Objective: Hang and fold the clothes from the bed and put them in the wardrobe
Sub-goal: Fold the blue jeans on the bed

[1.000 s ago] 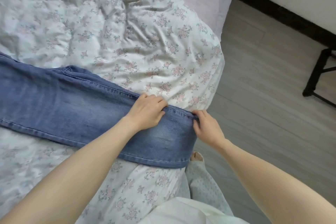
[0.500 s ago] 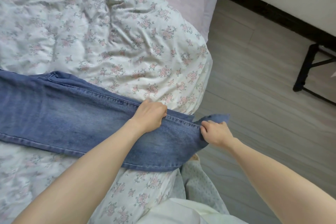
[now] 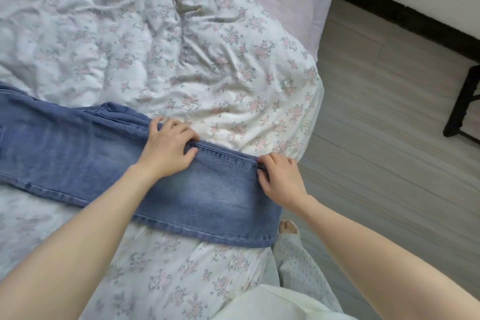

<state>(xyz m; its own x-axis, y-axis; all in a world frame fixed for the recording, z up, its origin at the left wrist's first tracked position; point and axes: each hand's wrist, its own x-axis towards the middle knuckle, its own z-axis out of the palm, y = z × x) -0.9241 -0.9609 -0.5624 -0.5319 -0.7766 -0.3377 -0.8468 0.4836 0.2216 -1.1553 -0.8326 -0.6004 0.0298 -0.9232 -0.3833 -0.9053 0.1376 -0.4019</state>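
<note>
1. The jeans (image 3: 104,163) lie flat across the near part of the bed (image 3: 181,47), one end running off the left edge of view and the other end at the bed's right edge, just above the floor (image 3: 376,138).
2. The left hand (image 3: 168,148) rests on the jeans' far seam, fingers curled over that edge and pressing it to the quilt; whether it truly pinches the cloth I cannot tell.
3. The right hand (image 3: 280,179) sits at the end of the jeans by the bed's right edge, fingertips pinching the far corner of the hem.
4. Judged by look, the denim is thick, moderately heavy and limp: it will sag if lifted from one point but holds a crease well and is not slippery or fragile.
5. The best holds seem to be the stitched seams and hem corners, which are stiffer than the faded middle panel; taking two corners at once should keep a fold square.
6. The bed carries a soft, rumpled floral quilt, so it gives under pressure and may wrinkle beneath the jeans.
7. Beyond the right edge lies grey plank floor, a dark skirting board along a pale wall, and a black metal frame (image 3: 462,101) at the far right.
</note>
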